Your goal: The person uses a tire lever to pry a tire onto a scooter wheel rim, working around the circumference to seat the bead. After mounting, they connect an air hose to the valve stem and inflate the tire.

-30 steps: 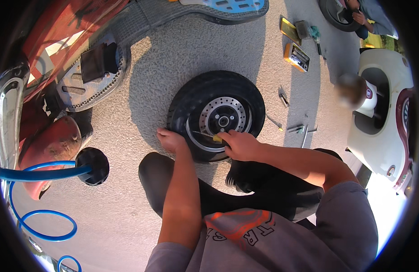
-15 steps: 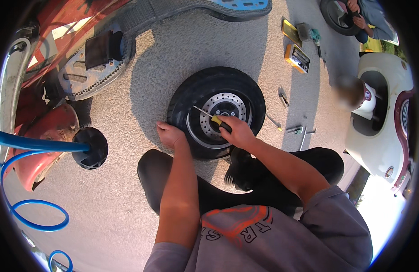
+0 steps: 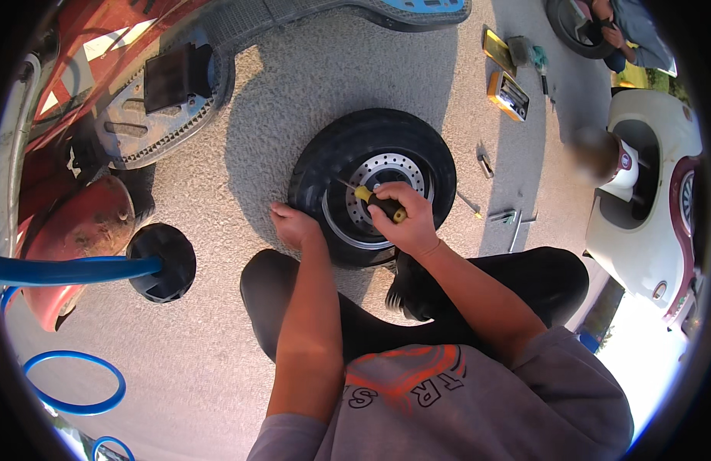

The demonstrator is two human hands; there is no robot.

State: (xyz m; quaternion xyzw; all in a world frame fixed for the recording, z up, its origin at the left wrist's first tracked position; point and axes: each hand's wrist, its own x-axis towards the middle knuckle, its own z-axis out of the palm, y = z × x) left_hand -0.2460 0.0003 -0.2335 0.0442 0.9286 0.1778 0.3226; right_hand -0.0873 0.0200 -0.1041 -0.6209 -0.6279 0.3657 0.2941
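Right hand (image 3: pixel 408 219) grips screwdriver (image 3: pixel 362 193), tip near inner edge of tire (image 3: pixel 315 165); seemingly prying. Left hand (image 3: pixel 296 226) beside tire, grip unclear; next move likely needs steady bracing.

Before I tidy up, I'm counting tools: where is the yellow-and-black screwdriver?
In the head view, the screwdriver is just above centre, held in the right hand over the perforated disc of the wheel, right of the left hand.

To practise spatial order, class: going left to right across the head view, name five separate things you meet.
Round black disc, left hand, yellow-and-black screwdriver, open orange-yellow tool case, white motor scooter.
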